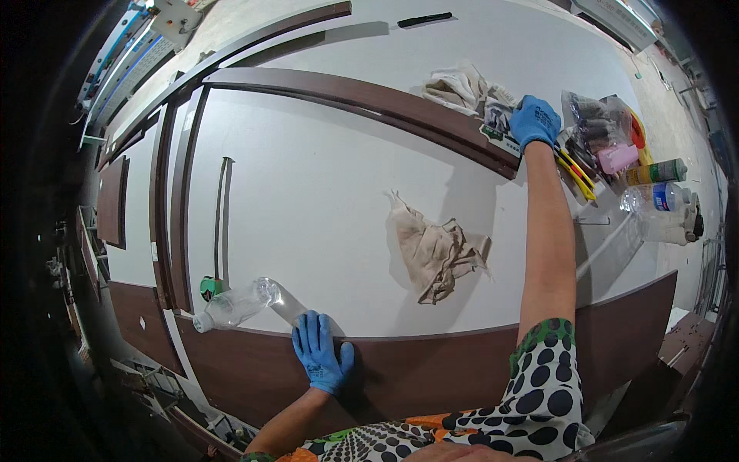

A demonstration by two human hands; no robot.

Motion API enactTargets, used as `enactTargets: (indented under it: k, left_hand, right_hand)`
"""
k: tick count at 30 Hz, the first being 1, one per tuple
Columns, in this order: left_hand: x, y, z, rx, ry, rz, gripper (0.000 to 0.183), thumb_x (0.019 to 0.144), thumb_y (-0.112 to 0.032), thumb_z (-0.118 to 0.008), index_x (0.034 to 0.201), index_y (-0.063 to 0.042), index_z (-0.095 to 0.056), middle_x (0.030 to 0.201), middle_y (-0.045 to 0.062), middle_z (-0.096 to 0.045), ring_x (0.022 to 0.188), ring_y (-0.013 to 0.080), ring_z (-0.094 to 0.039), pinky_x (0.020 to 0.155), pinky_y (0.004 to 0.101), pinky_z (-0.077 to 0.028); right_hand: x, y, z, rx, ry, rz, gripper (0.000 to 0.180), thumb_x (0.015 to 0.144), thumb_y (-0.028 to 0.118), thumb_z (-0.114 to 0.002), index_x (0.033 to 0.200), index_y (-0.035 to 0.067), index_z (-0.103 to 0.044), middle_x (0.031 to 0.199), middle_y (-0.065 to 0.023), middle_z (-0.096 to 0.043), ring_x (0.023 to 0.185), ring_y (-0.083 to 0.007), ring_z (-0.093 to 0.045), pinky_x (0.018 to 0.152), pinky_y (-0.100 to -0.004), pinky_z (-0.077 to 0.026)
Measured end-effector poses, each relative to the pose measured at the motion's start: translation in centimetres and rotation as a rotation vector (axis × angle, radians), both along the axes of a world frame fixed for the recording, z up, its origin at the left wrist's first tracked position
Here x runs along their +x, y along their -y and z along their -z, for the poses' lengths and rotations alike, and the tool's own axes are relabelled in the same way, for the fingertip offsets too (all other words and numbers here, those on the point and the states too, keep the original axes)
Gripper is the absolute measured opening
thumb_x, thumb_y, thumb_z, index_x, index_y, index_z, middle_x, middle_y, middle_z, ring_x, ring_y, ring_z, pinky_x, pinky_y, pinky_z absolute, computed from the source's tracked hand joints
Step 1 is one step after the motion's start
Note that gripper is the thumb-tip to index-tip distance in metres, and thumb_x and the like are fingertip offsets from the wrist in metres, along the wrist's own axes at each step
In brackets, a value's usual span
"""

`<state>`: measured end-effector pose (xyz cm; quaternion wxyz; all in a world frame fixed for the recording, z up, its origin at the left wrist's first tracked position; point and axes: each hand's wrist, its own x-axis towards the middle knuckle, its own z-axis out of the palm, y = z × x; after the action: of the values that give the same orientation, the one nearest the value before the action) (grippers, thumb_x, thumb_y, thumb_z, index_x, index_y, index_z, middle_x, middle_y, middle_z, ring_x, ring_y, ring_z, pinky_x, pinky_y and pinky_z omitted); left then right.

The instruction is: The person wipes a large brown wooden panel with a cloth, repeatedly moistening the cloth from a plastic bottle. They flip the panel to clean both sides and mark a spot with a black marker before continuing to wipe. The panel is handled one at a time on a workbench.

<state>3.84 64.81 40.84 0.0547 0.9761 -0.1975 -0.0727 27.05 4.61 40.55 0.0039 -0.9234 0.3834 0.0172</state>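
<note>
My left hand (322, 353), in a blue work glove, rests palm down across the front edge of a dark brown board (439, 369), holding nothing. My right hand (536, 121), gloved alike, reaches far out over a cluster of small things, its fingers curled down and hidden. Whether it grips anything cannot be seen. Touching or just beside it are a crumpled whitish cloth (456, 89) and a yellow-and-black utility knife (576, 176). Between my arms, a beige rag (436, 251) lies crumpled on the white panel (300, 190).
An empty clear plastic bottle (239, 303) lies near a green tape measure (211, 287). Dark brown strips (369, 107) cross the panel. At right sit a plastic bag (597, 118), a spray can (658, 172) and another bottle (655, 198). A black marker (424, 20) lies at the back.
</note>
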Motion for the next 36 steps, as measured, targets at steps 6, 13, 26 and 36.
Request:
enactTargets:
  k: [6, 13, 26, 36]
  left_hand:
    - [0.1, 0.0, -0.4, -0.024, -0.003, -0.006, 0.082, 0.093, -0.050, -0.060, 0.156, 0.000, -0.046, 0.164, 0.026, -0.040, 0.156, 0.0447, -0.032, 0.125, 0.0652, -0.019]
    - [-0.1, -0.1, -0.6, -0.005, -0.045, 0.002, 0.080, 0.095, -0.050, -0.059, 0.155, 0.000, -0.046, 0.164, 0.026, -0.040, 0.156, 0.0452, -0.031, 0.125, 0.0666, -0.019]
    - [0.0, -0.3, -0.5, -0.039, -0.071, -0.005, 0.083, 0.087, -0.043, -0.071, 0.156, -0.004, -0.047, 0.166, 0.025, -0.037, 0.158, 0.0457, -0.028, 0.124, 0.0684, -0.019]
    - [-0.4, -0.5, -1.0, -0.037, -0.097, -0.023, 0.076, 0.100, -0.051, -0.055, 0.158, -0.003, -0.045, 0.168, 0.025, -0.036, 0.157, 0.0473, -0.030, 0.124, 0.0675, -0.019]
  right_hand:
    - [1.5, -1.4, -2.8, 0.068, -0.195, 0.003, 0.036, 0.093, 0.030, -0.067, 0.124, 0.016, -0.079, 0.126, -0.0163, -0.076, 0.119, -0.0345, -0.073, 0.099, -0.0447, -0.057]
    - [2.0, -0.8, -4.0, 0.075, -0.261, -0.039, 0.037, 0.092, 0.026, -0.063, 0.122, 0.011, -0.077, 0.129, -0.0192, -0.074, 0.122, -0.0403, -0.069, 0.104, -0.0483, -0.055]
    - [16.2, -4.6, -2.3, 0.023, 0.381, -0.256, 0.039, 0.101, 0.039, -0.058, 0.127, 0.013, -0.070, 0.121, -0.0189, -0.075, 0.111, -0.0431, -0.071, 0.094, -0.0535, -0.055]
    - [27.2, -6.4, 0.2, 0.024, 0.337, -0.170, 0.029, 0.103, 0.025, -0.058, 0.126, 0.016, -0.072, 0.120, -0.0166, -0.077, 0.112, -0.0391, -0.073, 0.095, -0.0528, -0.058]
